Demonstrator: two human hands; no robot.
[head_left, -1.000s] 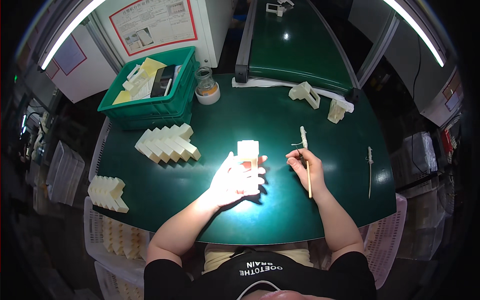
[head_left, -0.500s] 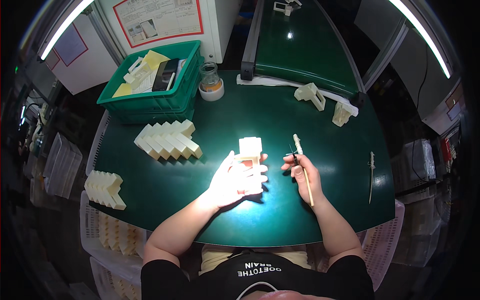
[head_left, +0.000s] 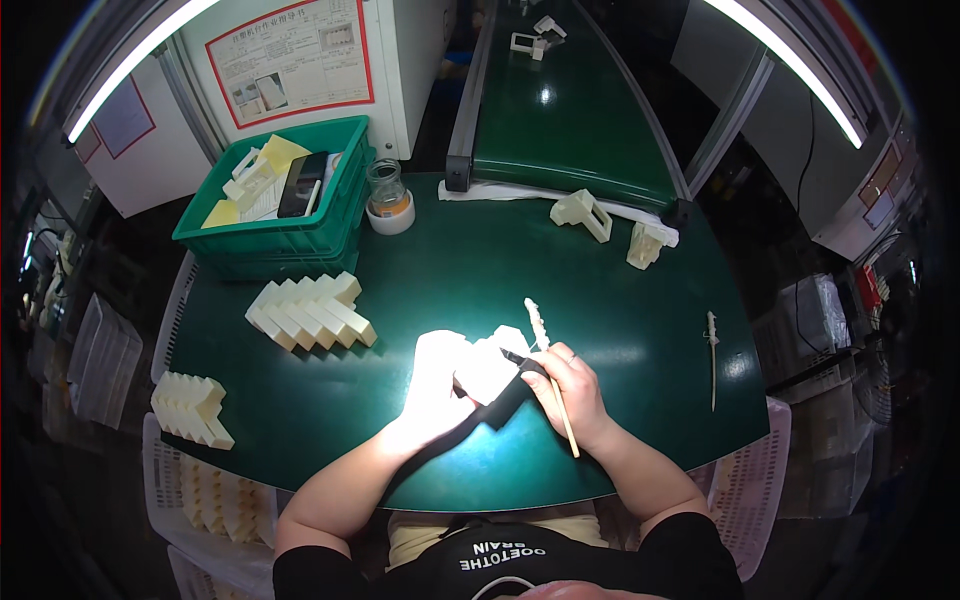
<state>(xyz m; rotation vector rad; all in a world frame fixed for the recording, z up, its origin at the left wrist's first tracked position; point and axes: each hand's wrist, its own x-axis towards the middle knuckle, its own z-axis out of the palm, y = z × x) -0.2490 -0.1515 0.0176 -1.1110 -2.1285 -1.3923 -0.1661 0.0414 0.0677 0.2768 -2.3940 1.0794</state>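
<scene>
My left hand [head_left: 432,385] is closed around a cream-white plastic part [head_left: 490,370], over the middle of the table; strong light washes out its details. My right hand [head_left: 575,395] grips a slim dark tool [head_left: 514,357], probably a small blade, whose tip meets the part's right side. Through the same hand runs a thin wooden stick [head_left: 564,425], its far end wrapped in white material. Two similar loose parts, one a pale bracket [head_left: 583,214] and the other a pale block [head_left: 648,245], lie by the conveyor's near end.
Stacked cream parts [head_left: 312,312] and a second stack [head_left: 193,410] stand at left. Behind them are a green crate [head_left: 270,240] and a glass jar [head_left: 386,185] in a white holder. The green conveyor [head_left: 560,120] ends at the table's back. Another wrapped stick [head_left: 713,365] lies at right.
My left hand has turned the plastic part and drawn it slightly lower. My right hand has come left and down, bringing the dark tool's tip to the part. The view has shifted a little.
</scene>
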